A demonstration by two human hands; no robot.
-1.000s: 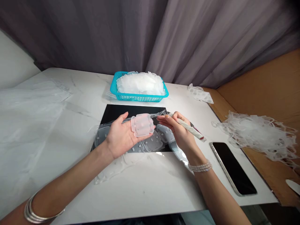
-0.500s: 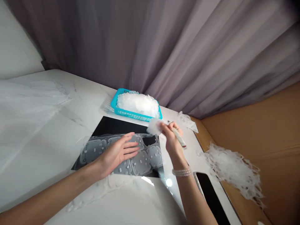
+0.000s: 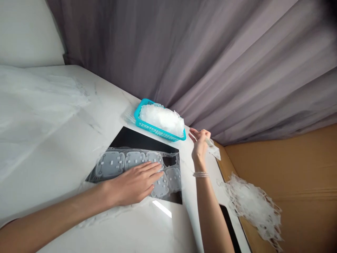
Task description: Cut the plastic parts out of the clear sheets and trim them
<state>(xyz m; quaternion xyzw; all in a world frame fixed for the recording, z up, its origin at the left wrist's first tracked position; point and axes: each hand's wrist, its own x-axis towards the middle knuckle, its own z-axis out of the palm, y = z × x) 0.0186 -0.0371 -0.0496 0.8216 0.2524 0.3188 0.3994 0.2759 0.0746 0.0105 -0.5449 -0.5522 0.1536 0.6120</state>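
Your left hand [image 3: 138,181] lies palm down on the clear moulded sheet [image 3: 134,160], its fingers nearly straight, slightly apart at the tips and gripping nothing. That looks a sound hold: keep the palm broad and the pressure light, so the sheet stays flat on the black mat [image 3: 143,137] without its raised studs being crushed. Mind the dark gap [image 3: 170,160] just past your fingertips (the mat shows through it), since the thin strips around it would likely stretch first. Right of that, the blue basket [image 3: 162,133] is heaped with pale pieces [image 3: 162,117]; anything added is best laid on gently, as the pile could slide. Your right hand [image 3: 200,144] is just beside the basket's right end, two fingertips apart and pointing toward the rim. Something pale shows by the knuckles, but it blends with the crumpled scrap [image 3: 214,150] there, so I can't tell whether the curled fingers hold it.

As for the surface, translucent film [image 3: 31,102] spreads across the left of the white, marbled table [image 3: 100,119]. A grey-purple curtain [image 3: 184,63] hangs behind. On the right, your forearm partly covers a dark slab [image 3: 230,226], and a lacy tangle of offcuts [image 3: 256,203] lies against the brown panel [image 3: 284,182].
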